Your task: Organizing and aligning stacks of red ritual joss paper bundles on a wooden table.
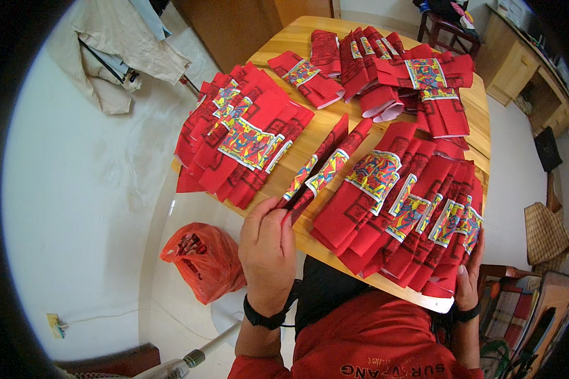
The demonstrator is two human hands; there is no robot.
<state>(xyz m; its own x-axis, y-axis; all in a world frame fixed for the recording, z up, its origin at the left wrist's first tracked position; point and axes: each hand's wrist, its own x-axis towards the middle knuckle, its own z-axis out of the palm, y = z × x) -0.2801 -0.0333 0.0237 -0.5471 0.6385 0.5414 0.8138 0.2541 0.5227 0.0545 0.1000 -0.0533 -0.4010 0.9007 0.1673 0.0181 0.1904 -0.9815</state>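
Note:
My left hand, with a black band on its wrist, pinches the near ends of two slim folded red packets. They stand on edge, side by side, over the wooden table. Each has black print and a colourful patterned band around its middle. To their right a row of similar red packets leans together. Against that row's right end rests my right hand; its fingers are partly hidden, so its grip is unclear. Left of the held packets lies another overlapping group of red packets.
More banded packets are heaped at the table's far side. A red plastic bag with dark red contents stands on the floor at left. Pale clothing hangs at upper left. A dark wooden chair and a wooden cabinet stand beyond.

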